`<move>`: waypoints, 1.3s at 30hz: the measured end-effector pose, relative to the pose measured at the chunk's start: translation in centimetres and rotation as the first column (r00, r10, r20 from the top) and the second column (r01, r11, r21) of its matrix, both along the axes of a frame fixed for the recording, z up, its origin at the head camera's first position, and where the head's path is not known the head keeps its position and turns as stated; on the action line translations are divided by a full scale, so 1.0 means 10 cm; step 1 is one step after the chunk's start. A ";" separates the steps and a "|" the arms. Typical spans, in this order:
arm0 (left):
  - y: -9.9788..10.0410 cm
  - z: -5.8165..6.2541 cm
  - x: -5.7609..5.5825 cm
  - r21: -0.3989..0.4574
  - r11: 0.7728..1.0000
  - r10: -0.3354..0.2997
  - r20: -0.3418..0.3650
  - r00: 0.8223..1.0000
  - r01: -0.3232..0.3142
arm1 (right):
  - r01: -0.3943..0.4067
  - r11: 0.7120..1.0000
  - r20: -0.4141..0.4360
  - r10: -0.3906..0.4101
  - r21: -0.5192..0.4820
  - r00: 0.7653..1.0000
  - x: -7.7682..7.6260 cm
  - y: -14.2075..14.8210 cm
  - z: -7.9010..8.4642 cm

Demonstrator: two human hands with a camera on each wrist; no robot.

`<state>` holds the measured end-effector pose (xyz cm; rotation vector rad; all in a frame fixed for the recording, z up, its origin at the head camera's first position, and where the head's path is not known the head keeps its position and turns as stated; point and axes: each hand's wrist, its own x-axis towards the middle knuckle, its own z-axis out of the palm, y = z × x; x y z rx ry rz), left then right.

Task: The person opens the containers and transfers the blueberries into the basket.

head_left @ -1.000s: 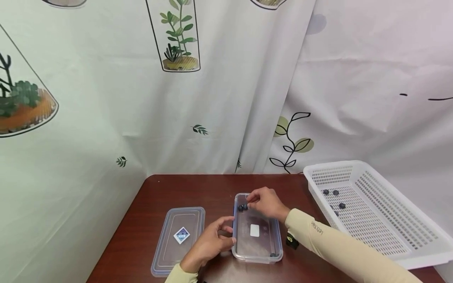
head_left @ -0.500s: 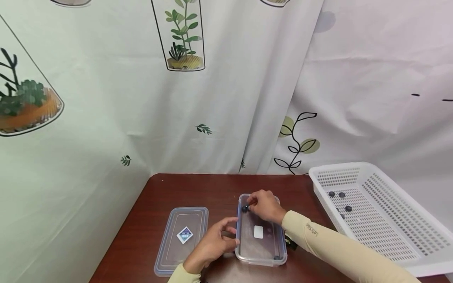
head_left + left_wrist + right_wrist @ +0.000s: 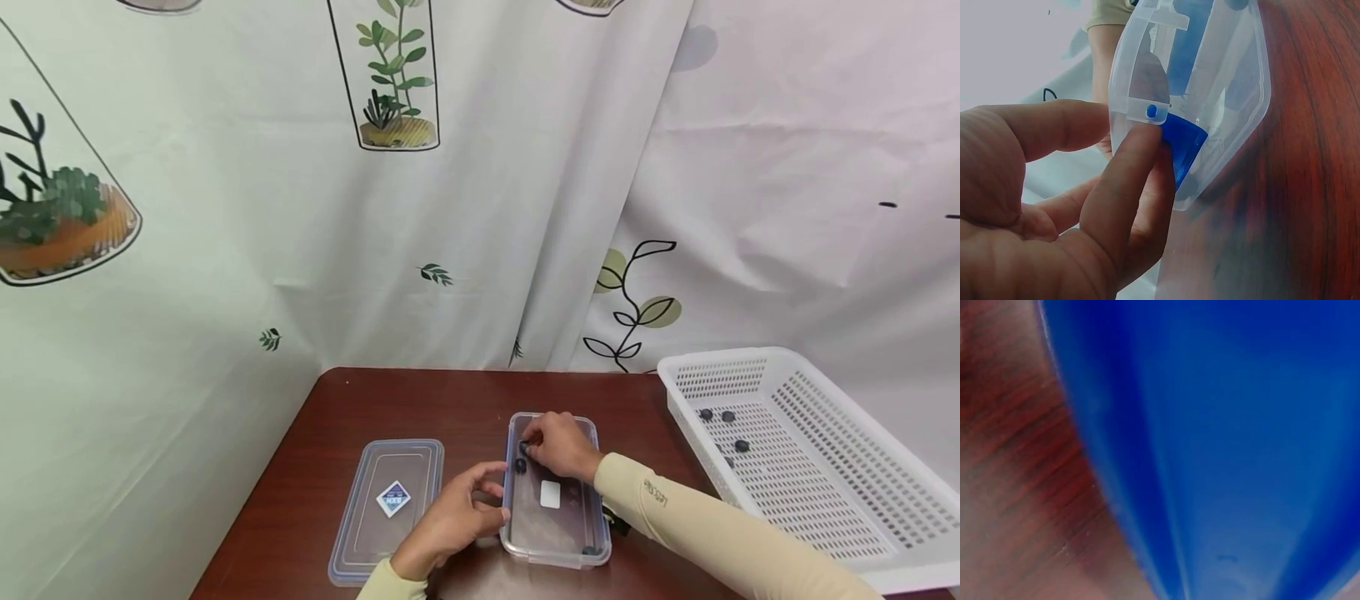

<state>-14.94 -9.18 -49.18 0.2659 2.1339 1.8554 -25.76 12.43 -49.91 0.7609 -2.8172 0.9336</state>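
Observation:
In the head view a clear plastic food container (image 3: 534,537) with blue side latches stands without its lid on the table. My right hand (image 3: 562,446) reaches into its far end, thumb and fingers pinching a blueberry (image 3: 524,448). Just nearer lies a second blueberry (image 3: 521,466) along the left wall, and another blueberry (image 3: 592,550) sits in the near right corner. My left hand (image 3: 457,517) rests its thumb and fingertips against the container's left side. In the left wrist view those fingers touch the rim by a blue latch (image 3: 1185,147). A blue latch (image 3: 1235,437) fills the right wrist view.
A clear lid (image 3: 375,533) with a blue rim and a diamond label lies left of the container. At the right stands a white perforated basket (image 3: 847,433) with several blueberries in it. A small black object (image 3: 617,522) lies by the container's right side. A patterned curtain hangs behind the table.
My right hand has moved slightly toward the near end inside the container, and a blueberry along the left wall has shifted nearer too. My left hand stays at the container's side.

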 end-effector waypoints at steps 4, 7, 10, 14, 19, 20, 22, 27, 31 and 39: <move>0.00 0.02 0.00 -0.004 1.000 -0.002 0.004 1.000 0.002 | -0.026 1.000 -0.004 0.026 -0.009 1.000 -0.01 0.00 -0.01; 0.01 0.02 0.00 -0.007 1.000 -0.005 0.001 1.000 0.005 | -0.044 0.999 -0.014 0.044 -0.014 0.999 -0.02 0.00 -0.03; 0.01 0.02 0.00 -0.007 1.000 -0.004 -0.002 1.000 0.004 | -0.058 0.998 -0.017 0.057 -0.022 0.998 -0.03 0.00 -0.04; 0.02 0.02 0.01 -0.002 1.000 -0.004 -0.002 1.000 0.004 | -0.085 0.996 -0.010 0.084 -0.033 0.996 -0.04 0.00 -0.05; 0.01 0.03 0.02 -0.006 1.000 -0.008 -0.010 1.000 0.008 | -0.143 0.989 -0.008 0.143 -0.040 0.990 -0.05 0.02 -0.06; 0.01 0.03 0.02 -0.010 1.000 -0.009 -0.012 1.000 0.009 | -0.152 0.987 -0.006 0.152 -0.044 0.988 -0.05 0.02 -0.06; 0.01 0.04 0.02 -0.015 1.000 -0.010 -0.013 1.000 0.010 | -0.167 0.985 -0.008 0.167 -0.049 0.986 -0.06 0.02 -0.06; 0.01 0.04 0.02 -0.008 1.000 -0.007 -0.010 1.000 0.007 | -0.173 0.983 -0.006 0.173 -0.067 0.985 -0.06 0.02 -0.06; 0.02 0.03 0.01 -0.005 1.000 -0.006 -0.004 1.000 0.006 | -0.148 0.985 0.007 0.149 -0.094 0.989 -0.06 0.05 -0.01; 0.02 0.00 -0.01 0.002 1.000 0.011 0.019 1.000 -0.011 | -0.065 0.983 0.081 0.080 -0.169 0.993 -0.07 0.15 0.26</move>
